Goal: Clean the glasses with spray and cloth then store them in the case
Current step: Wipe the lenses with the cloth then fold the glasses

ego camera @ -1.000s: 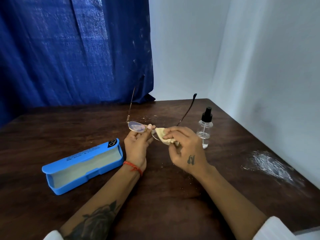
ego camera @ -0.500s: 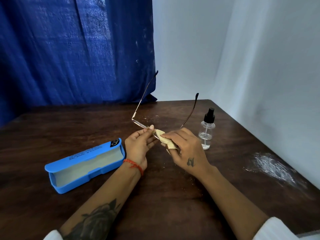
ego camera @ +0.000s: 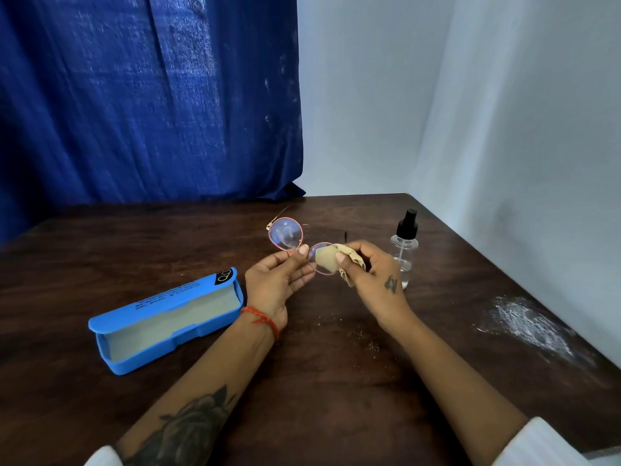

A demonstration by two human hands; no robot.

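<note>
Head view, looking down at a dark wooden table (ego camera: pixel 336 381). A pair of round, thin-rimmed glasses (ego camera: pixel 304 247) is held up above the table, between the two hands, with the lenses facing the camera. The frame's long axis runs from upper left to lower right. The bridge is pinched by the left hand (ego camera: pixel 274 284), thumb tip uppermost, so that one lens (ego camera: pixel 285 236) stands bare above and to the left of that grip. The other lens lies just to the right of the grip and is partly covered by a small tan cloth (ego camera: pixel 327 258). The cloth is pressed against this lens by the right hand (ego camera: pixel 373 277), whose thumb and fingers are curled round the fabric. The right hand is therefore the nearer one to the lens being wiped, and the wiping appears to be under way. The arms of the glasses are hard to make out; only a thin piece is seen at the upper left.

A blue case (ego camera: pixel 164 319) lies open on the table, well to the left of the left hand, its long axis running lower left to upper right. Its pale lining is visible and nothing is seen inside it. A clear spray bottle (ego camera: pixel 405 250) with a black nozzle stands upright just behind the right hand; a little liquid is seen near its base.
</note>
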